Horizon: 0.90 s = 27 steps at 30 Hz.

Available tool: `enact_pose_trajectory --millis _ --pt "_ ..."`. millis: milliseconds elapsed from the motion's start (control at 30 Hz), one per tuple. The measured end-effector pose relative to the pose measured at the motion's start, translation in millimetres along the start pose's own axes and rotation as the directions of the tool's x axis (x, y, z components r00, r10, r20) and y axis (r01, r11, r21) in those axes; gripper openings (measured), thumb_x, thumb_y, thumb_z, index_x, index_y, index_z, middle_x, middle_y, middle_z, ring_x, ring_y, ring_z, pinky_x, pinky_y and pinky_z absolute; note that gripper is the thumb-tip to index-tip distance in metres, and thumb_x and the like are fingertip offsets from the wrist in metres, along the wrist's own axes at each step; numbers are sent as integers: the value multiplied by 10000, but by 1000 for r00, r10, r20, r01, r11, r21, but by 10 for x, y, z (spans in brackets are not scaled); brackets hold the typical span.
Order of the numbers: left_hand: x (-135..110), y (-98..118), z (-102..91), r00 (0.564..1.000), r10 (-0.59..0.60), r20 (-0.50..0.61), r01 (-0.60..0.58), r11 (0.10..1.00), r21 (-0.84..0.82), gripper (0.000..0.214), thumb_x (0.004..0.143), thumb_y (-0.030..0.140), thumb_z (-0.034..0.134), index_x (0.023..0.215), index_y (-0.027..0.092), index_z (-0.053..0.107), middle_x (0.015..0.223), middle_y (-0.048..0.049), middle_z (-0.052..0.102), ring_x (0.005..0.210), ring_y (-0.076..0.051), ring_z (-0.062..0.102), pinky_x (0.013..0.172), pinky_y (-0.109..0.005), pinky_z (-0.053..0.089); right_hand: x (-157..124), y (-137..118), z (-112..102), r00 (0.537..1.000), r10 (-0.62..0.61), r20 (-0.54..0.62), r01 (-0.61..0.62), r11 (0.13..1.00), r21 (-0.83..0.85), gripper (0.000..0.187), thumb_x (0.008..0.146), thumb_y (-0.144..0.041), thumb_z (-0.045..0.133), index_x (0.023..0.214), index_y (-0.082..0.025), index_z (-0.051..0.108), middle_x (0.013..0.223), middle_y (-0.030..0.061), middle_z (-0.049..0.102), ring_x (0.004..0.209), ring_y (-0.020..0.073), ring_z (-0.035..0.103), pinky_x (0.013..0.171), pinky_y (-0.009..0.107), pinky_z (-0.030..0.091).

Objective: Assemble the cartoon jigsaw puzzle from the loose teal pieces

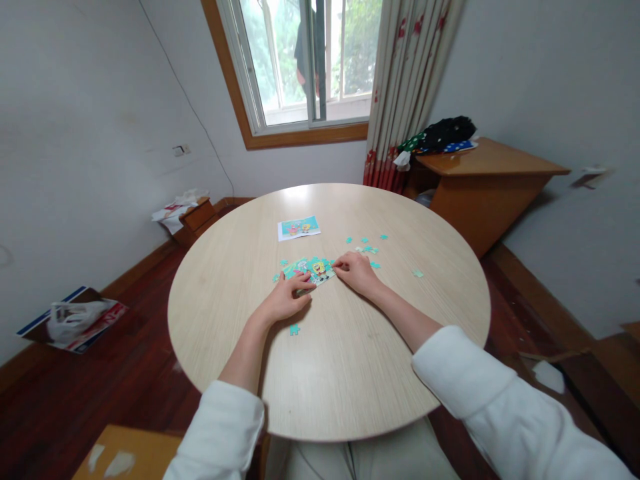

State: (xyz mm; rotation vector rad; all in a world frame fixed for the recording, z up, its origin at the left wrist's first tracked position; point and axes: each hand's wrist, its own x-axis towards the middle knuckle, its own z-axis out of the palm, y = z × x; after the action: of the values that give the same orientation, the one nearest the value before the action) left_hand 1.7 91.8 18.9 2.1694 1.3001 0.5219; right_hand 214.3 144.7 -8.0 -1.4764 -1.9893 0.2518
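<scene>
Left hand (287, 301) and right hand (356, 271) lay fingers on the puzzle (314, 267), grip unclear; loose pieces (367, 249) just right.

1. I read the round table (350, 373) as pale wood-grain laminate, smooth and matt, with a soft sheen toward 12 o'clock.
2. The puzzle (313, 269) looks like printed card, faintly glossy; the sheet (299, 228) at its 12 o'clock is thin printed paper.
3. The sleeves (500, 400) are white, fleecy cloth.
4. The floor (125, 373) is dark red polished wood.
5. At 9 o'clock, the bag (73, 319) is crinkled translucent plastic.
6. At 2 o'clock, the desk (493, 158) is smooth orange-brown wood.
</scene>
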Motion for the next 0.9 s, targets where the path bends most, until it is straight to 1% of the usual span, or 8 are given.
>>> enact_pose_trajectory --millis 100,267,467,567,667,733,833,900 --pt "8 -5 3 1000 0 0 0 1000 10 356 747 249 520 1068 213 670 1364 -138 467 1310 -281 375 1084 -587 -80 -13 -27 -17 1000 -8 15 8 999 -46 127 751 -179 576 720 -183 699 789 48 670 796 175 546 755 305 329" --pt "8 4 6 1000 -11 -8 11 1000 15 361 742 241 516 1067 210 670 1366 -128 468 1316 -273 368 1093 -572 -71 -29 -60 -37 999 -33 23 35 995 -96 142 754 -163 555 690 -181 681 755 49 663 775 177 532 722 302 300" --pt "0 -1 6 1000 -4 -19 4 1000 -10 348 739 247 526 1051 221 678 1357 -126 479 1312 -279 373 1096 -569 -61 -42 -103 -50 998 -55 33 59 991 -124 156 760 -156 544 678 -176 675 753 54 671 764 179 537 729 308 298" --pt "3 -13 10 1000 -6 -27 6 1000 -13 346 734 240 523 1041 224 681 1351 -123 488 1308 -276 379 1099 -565 -58 -43 -102 -51 997 -65 28 68 992 -109 151 758 -155 550 685 -171 681 761 58 678 771 182 546 741 312 314" --pt "10 -27 20 1000 -13 -25 12 1000 -13 338 735 239 517 1030 213 682 1349 -126 493 1306 -269 384 1098 -562 -69 -17 -45 -69 998 -48 -39 48 999 -13 153 767 -165 545 742 -175 695 784 55 689 761 170 563 747 304 349" --pt "16 -41 31 999 -20 -38 19 1000 -23 314 741 241 511 998 206 687 1336 -123 509 1292 -263 405 1101 -559 -65 17 24 -103 994 4 -113 5 997 73 170 773 -172 529 757 -182 698 792 51 694 732 158 571 735 292 377" --pt "27 -65 49 994 -38 -99 34 999 -37 249 757 245 490 894 205 695 1272 -107 573 1237 -246 471 1119 -536 -12 68 144 -170 976 92 -195 -68 989 128 184 763 -174 517 768 -184 700 801 49 698 719 157 573 728 292 401" --pt "34 -78 54 989 -38 -145 32 999 -41 213 761 245 481 816 208 684 1207 -88 621 1197 -232 507 1128 -515 41 92 214 -207 964 152 -220 -125 983 132 202 758 -169 508 801 -182 705 816 52 698 714 158 571 728 295 407"
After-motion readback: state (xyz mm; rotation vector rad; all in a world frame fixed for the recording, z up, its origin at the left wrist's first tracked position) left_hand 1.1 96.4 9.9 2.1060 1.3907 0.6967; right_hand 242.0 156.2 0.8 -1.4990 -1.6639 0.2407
